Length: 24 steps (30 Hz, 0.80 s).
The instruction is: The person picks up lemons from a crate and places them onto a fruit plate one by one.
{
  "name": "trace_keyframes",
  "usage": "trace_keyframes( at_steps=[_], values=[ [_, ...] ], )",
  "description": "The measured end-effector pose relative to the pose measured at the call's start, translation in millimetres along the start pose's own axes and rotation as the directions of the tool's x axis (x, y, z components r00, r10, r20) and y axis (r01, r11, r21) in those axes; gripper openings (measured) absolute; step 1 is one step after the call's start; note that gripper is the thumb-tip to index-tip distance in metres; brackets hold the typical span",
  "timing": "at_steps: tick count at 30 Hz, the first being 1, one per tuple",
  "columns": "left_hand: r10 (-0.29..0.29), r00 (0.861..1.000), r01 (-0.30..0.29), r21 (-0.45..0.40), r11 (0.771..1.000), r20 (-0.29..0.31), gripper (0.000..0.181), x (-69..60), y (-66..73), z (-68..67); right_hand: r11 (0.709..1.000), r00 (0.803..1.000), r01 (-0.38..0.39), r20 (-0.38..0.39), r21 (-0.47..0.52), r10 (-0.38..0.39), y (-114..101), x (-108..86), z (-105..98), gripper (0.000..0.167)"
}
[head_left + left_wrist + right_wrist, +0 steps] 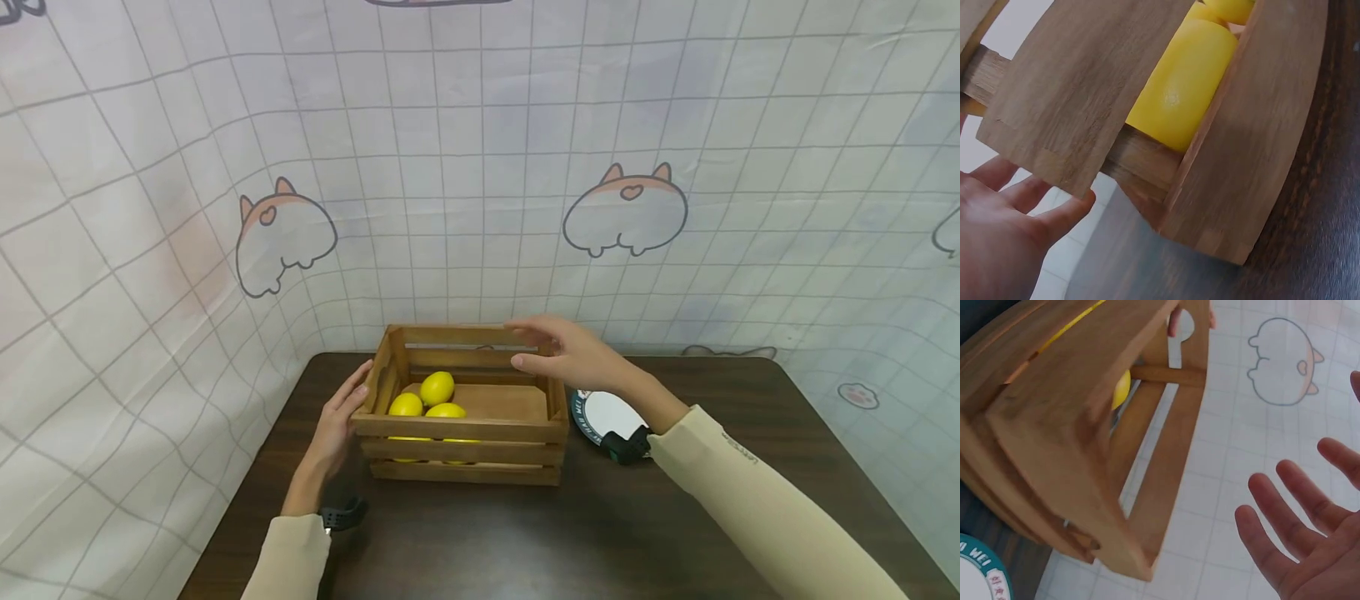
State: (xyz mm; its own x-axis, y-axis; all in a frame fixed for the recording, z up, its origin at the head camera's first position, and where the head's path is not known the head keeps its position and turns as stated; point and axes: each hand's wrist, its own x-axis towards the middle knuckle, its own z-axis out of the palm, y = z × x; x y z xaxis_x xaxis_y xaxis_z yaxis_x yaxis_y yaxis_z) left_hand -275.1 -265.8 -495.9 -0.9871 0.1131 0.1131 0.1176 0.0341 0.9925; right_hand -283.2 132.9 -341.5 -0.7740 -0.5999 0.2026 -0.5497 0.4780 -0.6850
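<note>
A wooden slatted crate stands on the dark table, with several yellow lemons in its left part. At the crate's left end, my left hand has its fingers extended along the outside; in the left wrist view the fingertips of that hand are at the end of a slat, and a lemon shows between slats. Over the crate's right rear corner hovers my right hand, fingers spread and holding nothing. The right wrist view shows the same hand apart from the crate.
A round white plate with a dark green lettered rim lies right of the crate, partly hidden by my right wrist and its black strap. Behind the table hangs a white grid-patterned cloth with cartoon drawings.
</note>
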Motion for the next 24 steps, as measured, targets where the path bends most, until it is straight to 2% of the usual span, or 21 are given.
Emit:
trace_keyframes(
  at_steps=[5, 10, 18, 24],
  values=[
    [0.01, 1.0, -0.01, -0.037, 0.999, -0.013, 0.056, -1.1, -7.4, 4.6, 1.0, 0.999, -0.002, 0.044, 0.026, 0.001, -1.9, 14.0, 3.7, 0.057],
    [0.009, 1.0, -0.011, -0.078, 0.997, -0.028, 0.055, -3.5, -11.5, 10.5, 1.0, 0.994, -0.009, 0.111, -0.013, 0.01, -13.1, 26.4, 8.4, 0.053],
    [0.036, 0.998, -0.041, -0.123, 0.992, -0.046, 0.056, -2.2, -15.0, 16.3, 0.998, 0.977, 0.034, 0.211, -0.054, -0.022, -25.4, 52.2, 18.2, 0.05],
    [0.062, 0.997, -0.067, -0.11, 0.992, -0.047, 0.058, -0.9, -17.3, 16.8, 0.998, 0.966, 0.047, 0.256, -0.048, -0.034, -28.2, 68.0, 24.3, 0.049]
  ],
)
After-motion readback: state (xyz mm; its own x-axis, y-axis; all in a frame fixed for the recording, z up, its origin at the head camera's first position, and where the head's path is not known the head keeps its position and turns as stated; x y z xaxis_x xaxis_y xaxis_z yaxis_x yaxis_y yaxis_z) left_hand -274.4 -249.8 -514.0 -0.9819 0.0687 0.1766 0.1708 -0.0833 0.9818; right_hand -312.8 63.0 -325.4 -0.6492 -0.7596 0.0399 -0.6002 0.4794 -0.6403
